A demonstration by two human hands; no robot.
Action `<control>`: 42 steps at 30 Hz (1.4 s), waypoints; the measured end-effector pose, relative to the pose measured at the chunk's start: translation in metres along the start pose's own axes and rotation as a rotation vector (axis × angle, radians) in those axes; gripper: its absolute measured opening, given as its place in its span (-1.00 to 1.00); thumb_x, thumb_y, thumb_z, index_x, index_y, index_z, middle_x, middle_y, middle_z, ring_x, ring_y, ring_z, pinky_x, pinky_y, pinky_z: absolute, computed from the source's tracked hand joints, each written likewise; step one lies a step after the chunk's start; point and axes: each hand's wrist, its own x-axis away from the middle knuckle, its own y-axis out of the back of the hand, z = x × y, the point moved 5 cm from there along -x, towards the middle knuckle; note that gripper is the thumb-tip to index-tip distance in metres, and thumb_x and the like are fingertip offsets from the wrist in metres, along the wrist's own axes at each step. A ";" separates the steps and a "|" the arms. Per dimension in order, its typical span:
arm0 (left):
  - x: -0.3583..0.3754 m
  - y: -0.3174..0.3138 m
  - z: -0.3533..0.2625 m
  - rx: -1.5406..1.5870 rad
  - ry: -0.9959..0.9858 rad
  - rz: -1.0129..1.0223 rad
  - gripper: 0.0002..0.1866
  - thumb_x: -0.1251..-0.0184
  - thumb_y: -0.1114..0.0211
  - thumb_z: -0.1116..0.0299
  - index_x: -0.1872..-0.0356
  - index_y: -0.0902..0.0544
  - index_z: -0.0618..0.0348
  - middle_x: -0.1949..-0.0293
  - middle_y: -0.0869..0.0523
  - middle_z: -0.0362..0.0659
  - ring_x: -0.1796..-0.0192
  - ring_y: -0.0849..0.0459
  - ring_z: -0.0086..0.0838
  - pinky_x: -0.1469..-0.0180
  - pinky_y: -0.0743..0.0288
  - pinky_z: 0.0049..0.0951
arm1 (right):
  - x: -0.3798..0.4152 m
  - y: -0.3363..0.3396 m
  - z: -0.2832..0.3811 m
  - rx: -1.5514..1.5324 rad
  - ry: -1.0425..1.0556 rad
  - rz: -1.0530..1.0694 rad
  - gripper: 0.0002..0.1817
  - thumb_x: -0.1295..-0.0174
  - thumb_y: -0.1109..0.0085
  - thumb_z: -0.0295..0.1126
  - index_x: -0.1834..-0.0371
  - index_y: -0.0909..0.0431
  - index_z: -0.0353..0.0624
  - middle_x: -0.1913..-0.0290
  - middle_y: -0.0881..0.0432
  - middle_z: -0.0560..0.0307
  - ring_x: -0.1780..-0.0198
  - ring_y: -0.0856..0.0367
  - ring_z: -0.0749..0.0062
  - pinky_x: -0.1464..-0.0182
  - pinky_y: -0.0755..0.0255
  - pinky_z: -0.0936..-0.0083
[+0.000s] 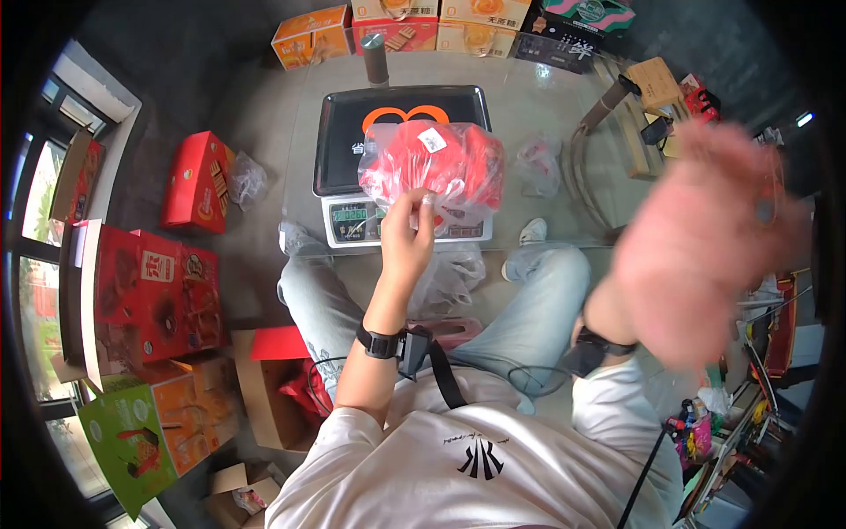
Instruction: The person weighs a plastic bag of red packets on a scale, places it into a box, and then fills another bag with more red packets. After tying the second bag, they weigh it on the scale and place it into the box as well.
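Observation:
A clear plastic bag of red packets (471, 163), with a white label on top, lies over the front half of the black pan of a digital scale (330, 141). My left hand (410, 231) is closed in a pinch on the bag's near edge, just above the scale's display panel. Lit digits show on the left of that panel, while the bag and hand cover part of its middle. Raised close to the camera on the right, my right hand (696, 251) is smeared by motion and its fingers are not distinct.
The scale stands on a glass table (520, 115). A crumpled clear bag (538, 167) lies right of it, near a wrapped post with a cable (599, 110). Product boxes (397, 37) line the back. Red boxes (196, 181) and an open carton (256, 388) sit at the left.

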 end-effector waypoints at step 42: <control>-0.026 -0.010 -0.018 -0.025 -0.059 0.166 -0.87 -0.31 -0.18 0.49 0.17 -0.56 0.31 0.39 -0.65 -0.10 0.32 -0.64 -0.48 0.22 -0.50 -0.48 | 0.181 -0.031 -0.113 0.925 -0.430 0.666 -0.83 0.06 -0.25 -0.46 0.53 -0.39 -0.10 0.47 -0.50 0.18 0.29 -0.53 0.27 -0.27 -0.20 0.05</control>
